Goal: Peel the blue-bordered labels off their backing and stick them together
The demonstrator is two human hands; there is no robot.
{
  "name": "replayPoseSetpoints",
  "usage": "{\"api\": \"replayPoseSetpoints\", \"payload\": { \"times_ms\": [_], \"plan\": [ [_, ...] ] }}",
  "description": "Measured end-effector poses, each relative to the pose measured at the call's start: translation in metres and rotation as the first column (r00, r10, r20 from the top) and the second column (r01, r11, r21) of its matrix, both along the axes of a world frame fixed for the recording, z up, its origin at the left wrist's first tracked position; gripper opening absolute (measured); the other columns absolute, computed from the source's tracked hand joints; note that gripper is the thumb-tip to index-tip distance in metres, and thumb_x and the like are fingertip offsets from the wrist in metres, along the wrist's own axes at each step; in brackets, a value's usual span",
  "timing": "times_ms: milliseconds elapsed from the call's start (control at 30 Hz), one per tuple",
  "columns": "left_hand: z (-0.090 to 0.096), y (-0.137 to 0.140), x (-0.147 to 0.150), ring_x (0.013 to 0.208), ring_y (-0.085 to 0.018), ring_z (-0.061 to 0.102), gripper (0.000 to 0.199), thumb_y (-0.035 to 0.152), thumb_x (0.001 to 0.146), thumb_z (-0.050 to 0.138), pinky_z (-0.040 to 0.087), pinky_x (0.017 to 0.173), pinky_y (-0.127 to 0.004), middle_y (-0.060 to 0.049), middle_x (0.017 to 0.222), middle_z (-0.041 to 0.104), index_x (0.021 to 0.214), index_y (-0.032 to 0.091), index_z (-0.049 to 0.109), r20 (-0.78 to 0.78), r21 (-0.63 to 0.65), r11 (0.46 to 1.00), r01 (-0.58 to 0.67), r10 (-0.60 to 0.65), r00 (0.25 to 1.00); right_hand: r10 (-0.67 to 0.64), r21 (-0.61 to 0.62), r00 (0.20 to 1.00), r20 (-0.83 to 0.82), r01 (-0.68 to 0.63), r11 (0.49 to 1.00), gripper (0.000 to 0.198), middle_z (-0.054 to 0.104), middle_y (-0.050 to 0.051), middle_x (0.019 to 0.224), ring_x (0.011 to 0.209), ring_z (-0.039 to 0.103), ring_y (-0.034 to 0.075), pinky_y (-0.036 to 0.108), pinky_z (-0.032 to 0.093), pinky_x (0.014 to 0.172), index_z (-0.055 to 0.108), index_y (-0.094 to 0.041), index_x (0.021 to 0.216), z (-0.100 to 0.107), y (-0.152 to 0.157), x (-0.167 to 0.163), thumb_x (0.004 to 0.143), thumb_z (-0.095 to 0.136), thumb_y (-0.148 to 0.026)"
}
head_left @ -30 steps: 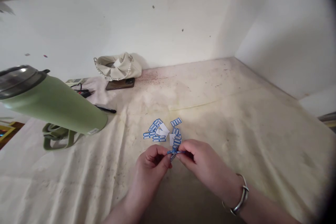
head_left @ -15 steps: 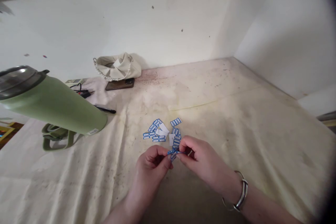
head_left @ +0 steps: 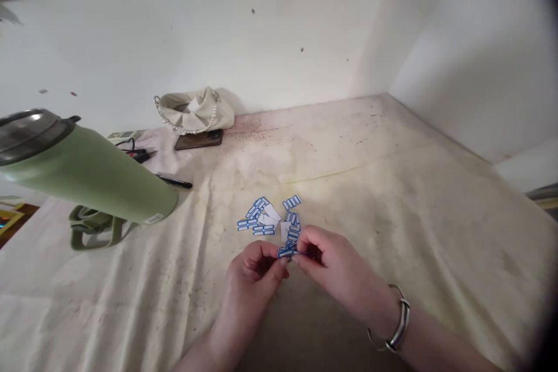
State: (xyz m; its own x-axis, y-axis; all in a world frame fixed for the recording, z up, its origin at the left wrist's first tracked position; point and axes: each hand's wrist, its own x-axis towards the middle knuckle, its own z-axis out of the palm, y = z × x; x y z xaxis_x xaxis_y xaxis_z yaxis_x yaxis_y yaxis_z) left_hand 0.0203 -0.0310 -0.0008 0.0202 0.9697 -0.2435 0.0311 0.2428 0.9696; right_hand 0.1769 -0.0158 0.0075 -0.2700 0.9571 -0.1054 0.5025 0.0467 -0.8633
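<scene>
Between my two hands is a small piece of blue-bordered white label stickers point(head_left: 286, 251). The thumb and fingers of my left hand point(head_left: 255, 276) pinch its left end. My right hand point(head_left: 333, 258), with a silver bracelet at the wrist, pinches the right end, and its fingers hide part of the piece. Just beyond my fingertips lies a loose pile of similar label pieces point(head_left: 264, 230), some turned white side up. A separate strip of labels point(head_left: 292, 203) rests a little farther back. Any writing on them is too small to read.
A large green tumbler point(head_left: 100, 171) with a carry strap point(head_left: 96, 229) stands at left. Behind it lie a black pen point(head_left: 174, 181) and dark cables. A phone point(head_left: 198, 140) sits before a cream handbag point(head_left: 196, 110) by the wall. A wrinkled beige cloth point(head_left: 392, 197) covers the table.
The held label piece has shifted between my fingers; the part that hung below my fingertips now shows less. Both hands stay in nearly the same place, and the pile is unchanged.
</scene>
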Motion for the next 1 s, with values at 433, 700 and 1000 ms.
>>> {"api": "replayPoseSetpoints", "payload": {
  "times_ms": [433,700,1000],
  "plan": [
    [-0.008,0.008,-0.013,0.054,-0.007,0.050,0.011,0.021,0.069,0.068,0.038,0.054,-0.017,0.003,0.058,0.059,0.067,0.017,0.058,0.320,-0.067,0.960,-0.270,0.277,0.906,-0.104,0.204,0.954,0.280,0.046,0.978,0.009,0.059,0.006,0.089,0.082,0.054,0.019,0.030,0.043,0.071,0.057,-0.018,0.087,-0.023,0.026,0.019,0.083,0.052,-0.024],
    [-0.011,0.006,-0.014,0.054,-0.007,0.050,0.010,0.020,0.071,0.067,0.037,0.054,-0.017,0.004,0.060,0.059,0.070,0.017,0.058,0.341,-0.063,0.968,-0.243,0.250,0.906,-0.066,0.253,0.899,0.433,-0.051,0.966,0.022,0.057,0.006,0.095,0.092,0.050,0.022,0.032,0.040,0.080,0.058,-0.018,0.089,-0.036,0.030,0.004,0.071,0.069,-0.024],
    [-0.013,0.007,-0.012,0.054,-0.007,0.049,0.012,0.020,0.070,0.068,0.037,0.054,-0.018,0.003,0.062,0.059,0.069,0.017,0.057,0.312,-0.072,0.972,-0.226,0.237,0.920,-0.087,0.283,0.941,0.327,-0.010,0.959,0.012,0.055,0.003,0.078,0.079,0.049,0.018,0.028,0.038,0.071,0.053,-0.018,0.067,-0.039,0.032,0.006,0.072,0.059,-0.010]
  ]
}}
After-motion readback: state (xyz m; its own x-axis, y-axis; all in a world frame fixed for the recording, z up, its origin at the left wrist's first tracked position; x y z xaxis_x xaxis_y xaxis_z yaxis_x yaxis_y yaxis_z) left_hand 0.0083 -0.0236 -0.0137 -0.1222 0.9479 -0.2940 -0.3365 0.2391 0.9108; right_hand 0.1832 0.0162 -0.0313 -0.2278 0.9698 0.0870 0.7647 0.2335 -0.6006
